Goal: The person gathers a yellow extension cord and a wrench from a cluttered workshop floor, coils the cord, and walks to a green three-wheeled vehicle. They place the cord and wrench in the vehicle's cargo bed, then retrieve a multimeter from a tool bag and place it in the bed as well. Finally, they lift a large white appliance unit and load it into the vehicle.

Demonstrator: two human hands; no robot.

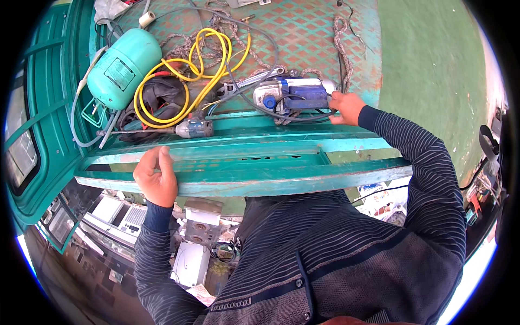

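Blue and silver, a pump (295,93) lies on the rusty green mesh deck (303,24), beyond the green rail (271,184) that crosses in front of the person. The right hand (346,107) reaches to the pump's right end, its thumb and fingers bent close together beside a dark cable (303,119) — whether they pinch it, I cannot tell. Over the rail's left part is the left hand (156,176), fingers curled and thumb raised; its hold on the rail is unclear. Near it lies a drill (194,129) — behind that, a coiled yellow hose (208,98) and a green gas cylinder (138,51).
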